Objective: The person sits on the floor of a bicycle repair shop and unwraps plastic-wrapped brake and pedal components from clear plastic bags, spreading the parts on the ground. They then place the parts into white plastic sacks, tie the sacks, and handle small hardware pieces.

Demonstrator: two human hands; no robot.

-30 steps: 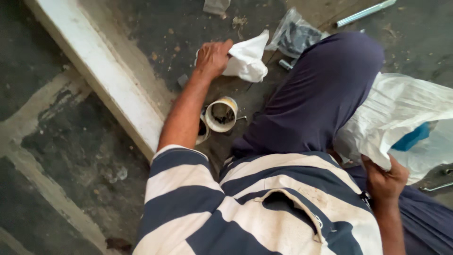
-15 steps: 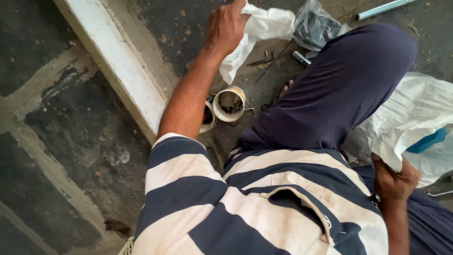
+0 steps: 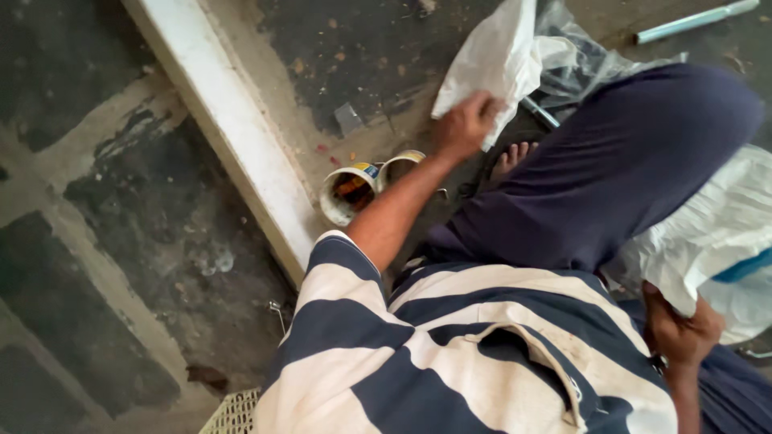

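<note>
My left hand (image 3: 465, 124) has its fingers (image 3: 482, 108) closed on the lower edge of a white plastic bag (image 3: 494, 68), and the bag stands up from my grip and leans away from me. My right hand (image 3: 682, 329) is low beside my hip, and its fingers hold from below the edge of a big white woven sack (image 3: 708, 233) that lies against my bent knee.

I take the white bag as my landmark. Just behind it lies a crumpled clear plastic sheet (image 3: 583, 52), touching it. Farther behind, well apart, a pale blue pipe (image 3: 696, 20) lies on the floor. Below the bag, near my wrist, I see my bare toes (image 3: 515, 154). To the left of the bag, near my forearm, two small open tins (image 3: 362, 189) stand side by side on the floor (image 3: 338, 48); the one further left has brown residue inside.

The floor is dark rough concrete with small crumbs and stains. Left of the tins a long white painted beam (image 3: 233, 137) runs diagonally. Beyond it the ground (image 3: 121, 241) is lower, dark, with pale cement strips across it.
</note>
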